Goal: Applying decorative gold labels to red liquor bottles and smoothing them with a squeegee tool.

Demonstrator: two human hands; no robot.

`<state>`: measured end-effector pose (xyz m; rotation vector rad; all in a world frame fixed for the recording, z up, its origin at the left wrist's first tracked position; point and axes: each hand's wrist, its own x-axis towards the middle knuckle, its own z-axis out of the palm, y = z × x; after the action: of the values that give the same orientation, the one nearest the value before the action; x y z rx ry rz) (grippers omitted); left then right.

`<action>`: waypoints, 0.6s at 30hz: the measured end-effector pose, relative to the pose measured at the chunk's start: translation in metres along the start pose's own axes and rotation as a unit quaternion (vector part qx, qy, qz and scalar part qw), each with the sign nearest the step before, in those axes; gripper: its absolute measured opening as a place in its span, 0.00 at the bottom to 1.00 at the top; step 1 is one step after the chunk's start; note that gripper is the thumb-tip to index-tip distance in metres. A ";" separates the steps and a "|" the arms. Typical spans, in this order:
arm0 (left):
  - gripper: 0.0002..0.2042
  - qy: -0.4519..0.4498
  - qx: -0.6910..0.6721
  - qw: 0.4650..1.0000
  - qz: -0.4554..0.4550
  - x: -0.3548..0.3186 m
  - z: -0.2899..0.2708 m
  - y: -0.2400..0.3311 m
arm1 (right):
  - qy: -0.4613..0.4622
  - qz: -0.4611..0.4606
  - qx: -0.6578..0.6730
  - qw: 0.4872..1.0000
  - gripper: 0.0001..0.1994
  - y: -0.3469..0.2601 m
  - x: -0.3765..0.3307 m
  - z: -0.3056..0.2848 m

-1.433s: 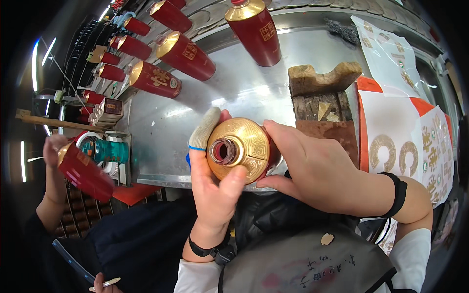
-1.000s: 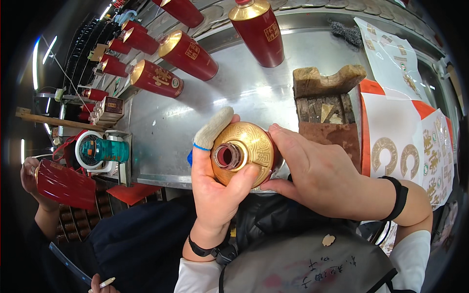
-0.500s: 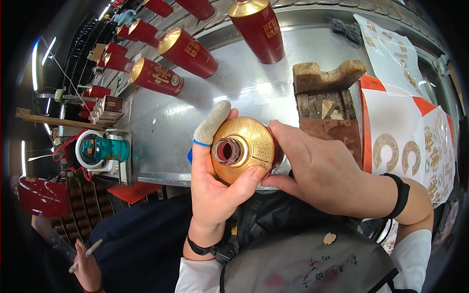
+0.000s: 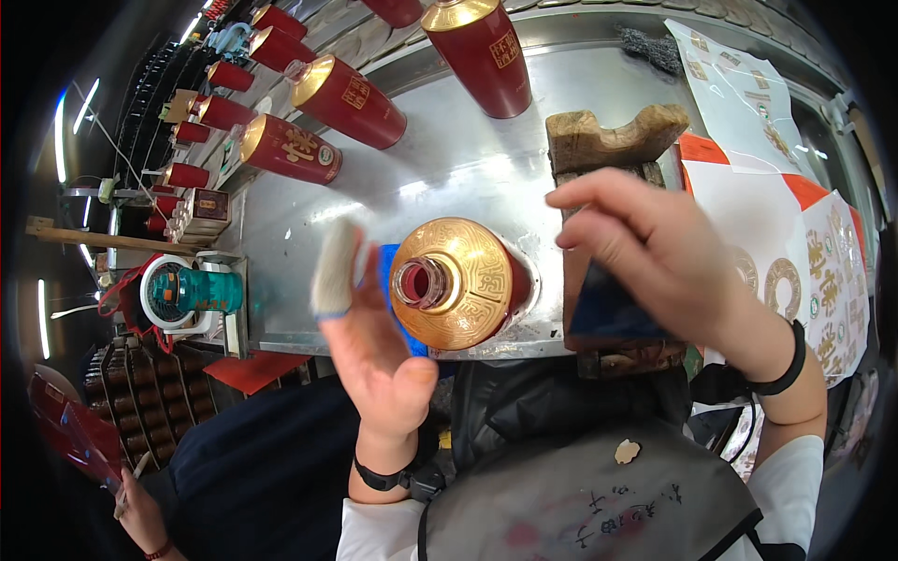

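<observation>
A bottle with an ornate gold shoulder, a red body and an uncapped clear neck stands at the bench's front edge. A bright blue cloth shows partly beside it. My left hand, blurred by motion, is just left of the bottle, open and holding nothing; a pale fabric cot covers one finger. My right hand hovers above a wooden cradle at the right, thumb and forefinger stretched out. A dark blue flat piece hangs beneath its palm, apparently held by fingers I cannot see.
Several red bottles with gold shoulders stand at the back left. Sheets of gold decals lie at the right, steel wool behind. A teal cup is at the left. A co-worker's hand is at lower left.
Both hands have let go of the bottle, which now stands on the bench. My left hand has moved left, my right hand right over the cradle. The dark blue piece has come into view.
</observation>
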<state>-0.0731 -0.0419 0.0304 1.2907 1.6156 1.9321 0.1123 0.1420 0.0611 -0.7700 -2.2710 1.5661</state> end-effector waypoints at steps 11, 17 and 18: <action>0.34 -0.004 0.391 0.862 0.323 -0.023 -0.024 -0.007 | -0.076 0.065 0.242 0.965 0.23 -0.004 -0.024 0.001; 0.26 -0.014 0.457 0.827 0.328 -0.026 -0.019 -0.003 | -0.084 0.032 0.233 0.968 0.19 0.000 -0.028 0.003; 0.26 -0.015 0.460 0.823 0.332 -0.026 -0.018 -0.004 | -0.085 0.031 0.241 0.966 0.19 0.003 -0.028 0.005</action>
<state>-0.0736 -0.0705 0.0161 2.5052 2.4386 1.3330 0.1332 0.1226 0.0583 -0.5916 -1.8519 2.1691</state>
